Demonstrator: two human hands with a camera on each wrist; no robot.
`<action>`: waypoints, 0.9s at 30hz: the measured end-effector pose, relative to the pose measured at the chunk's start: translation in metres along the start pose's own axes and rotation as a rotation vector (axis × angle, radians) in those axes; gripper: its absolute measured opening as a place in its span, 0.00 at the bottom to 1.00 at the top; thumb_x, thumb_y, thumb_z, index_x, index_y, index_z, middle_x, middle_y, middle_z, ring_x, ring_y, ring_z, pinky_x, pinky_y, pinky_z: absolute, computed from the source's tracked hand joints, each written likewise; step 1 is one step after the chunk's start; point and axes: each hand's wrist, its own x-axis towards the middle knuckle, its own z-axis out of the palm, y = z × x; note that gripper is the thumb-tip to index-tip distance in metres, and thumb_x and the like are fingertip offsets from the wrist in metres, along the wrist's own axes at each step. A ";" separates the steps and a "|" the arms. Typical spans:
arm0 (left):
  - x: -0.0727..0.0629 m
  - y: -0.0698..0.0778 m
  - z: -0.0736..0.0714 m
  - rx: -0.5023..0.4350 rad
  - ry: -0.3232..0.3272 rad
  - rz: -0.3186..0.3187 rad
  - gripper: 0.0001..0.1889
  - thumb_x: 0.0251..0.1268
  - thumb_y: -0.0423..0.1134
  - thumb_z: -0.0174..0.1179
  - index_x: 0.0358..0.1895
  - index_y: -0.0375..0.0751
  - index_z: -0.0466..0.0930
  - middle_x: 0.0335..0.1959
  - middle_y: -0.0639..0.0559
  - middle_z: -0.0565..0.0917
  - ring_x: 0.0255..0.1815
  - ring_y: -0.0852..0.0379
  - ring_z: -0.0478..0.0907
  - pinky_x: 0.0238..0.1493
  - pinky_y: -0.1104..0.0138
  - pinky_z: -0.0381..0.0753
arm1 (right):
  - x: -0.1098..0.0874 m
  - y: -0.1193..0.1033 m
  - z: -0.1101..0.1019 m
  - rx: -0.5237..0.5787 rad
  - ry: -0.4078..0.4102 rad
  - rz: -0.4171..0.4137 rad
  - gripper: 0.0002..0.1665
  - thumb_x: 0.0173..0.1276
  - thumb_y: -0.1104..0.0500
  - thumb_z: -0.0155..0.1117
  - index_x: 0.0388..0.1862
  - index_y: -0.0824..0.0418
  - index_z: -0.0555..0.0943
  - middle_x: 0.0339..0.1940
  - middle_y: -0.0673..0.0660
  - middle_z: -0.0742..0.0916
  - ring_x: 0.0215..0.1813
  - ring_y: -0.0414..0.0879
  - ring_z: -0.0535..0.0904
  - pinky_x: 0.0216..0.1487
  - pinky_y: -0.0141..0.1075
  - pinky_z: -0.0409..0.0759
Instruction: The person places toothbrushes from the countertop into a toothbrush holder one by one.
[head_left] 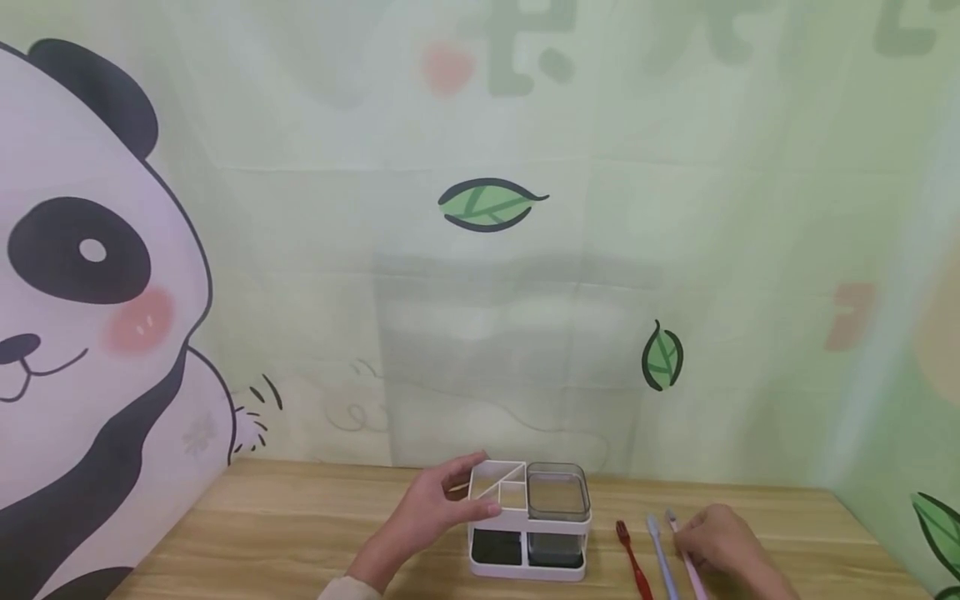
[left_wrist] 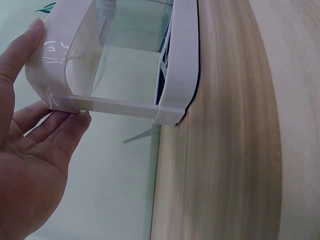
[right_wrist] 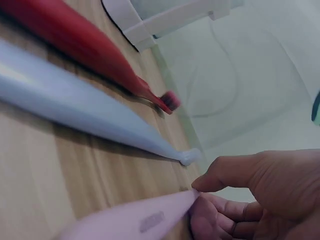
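My left hand [head_left: 427, 504] grips the upper left side of a white toothbrush holder [head_left: 551, 527], thumb on the front and fingers behind it. The holder stands upright on the table, with a divided white top at left and a clear grey cup [head_left: 557, 513] at right. To the right of it, my right hand [head_left: 723, 542] pinches a pink toothbrush [right_wrist: 150, 215] at its neck between thumb and fingers. A light blue toothbrush [head_left: 662, 554] and a red toothbrush [head_left: 633, 558] lie side by side between the pink one and the holder.
The wooden table [head_left: 262, 533] ends at a pale green cloth backdrop [head_left: 300, 208] close behind the holder. A large printed panda [head_left: 97, 250] covers the backdrop's left side, and printed leaves [head_left: 491, 206] are scattered on it.
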 end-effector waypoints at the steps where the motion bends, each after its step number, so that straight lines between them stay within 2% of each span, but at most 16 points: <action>1: 0.000 0.000 0.000 0.001 0.000 -0.001 0.40 0.64 0.43 0.78 0.76 0.32 0.72 0.71 0.31 0.77 0.68 0.32 0.78 0.65 0.48 0.80 | 0.000 0.001 -0.001 0.013 -0.002 -0.011 0.06 0.58 0.68 0.69 0.23 0.68 0.85 0.20 0.54 0.84 0.24 0.44 0.79 0.27 0.32 0.81; 7: 0.000 0.000 0.001 -0.017 0.000 -0.002 0.41 0.64 0.43 0.79 0.76 0.31 0.72 0.70 0.31 0.77 0.68 0.32 0.78 0.64 0.50 0.81 | 0.001 0.006 -0.010 0.092 -0.016 -0.059 0.08 0.63 0.68 0.65 0.30 0.74 0.86 0.23 0.55 0.85 0.28 0.47 0.83 0.31 0.38 0.87; 15: 0.000 0.000 0.002 -0.051 -0.001 0.002 0.41 0.64 0.41 0.78 0.76 0.29 0.71 0.69 0.31 0.78 0.68 0.32 0.77 0.63 0.52 0.82 | -0.001 0.000 -0.029 0.163 0.017 -0.112 0.17 0.70 0.66 0.64 0.48 0.82 0.83 0.30 0.56 0.89 0.34 0.49 0.85 0.37 0.41 0.89; 22: -0.001 -0.004 0.004 -0.049 0.017 0.006 0.40 0.63 0.42 0.79 0.75 0.31 0.72 0.69 0.31 0.78 0.68 0.32 0.78 0.63 0.51 0.82 | -0.004 -0.008 -0.041 0.245 0.017 -0.118 0.18 0.75 0.66 0.64 0.51 0.85 0.81 0.35 0.60 0.89 0.37 0.52 0.88 0.41 0.43 0.90; 27: -0.003 -0.004 0.004 -0.060 0.025 0.009 0.40 0.63 0.42 0.79 0.76 0.33 0.72 0.71 0.31 0.77 0.67 0.32 0.78 0.63 0.52 0.82 | -0.009 -0.019 -0.047 0.291 0.026 -0.099 0.18 0.78 0.63 0.63 0.53 0.81 0.82 0.38 0.59 0.90 0.39 0.51 0.89 0.44 0.44 0.90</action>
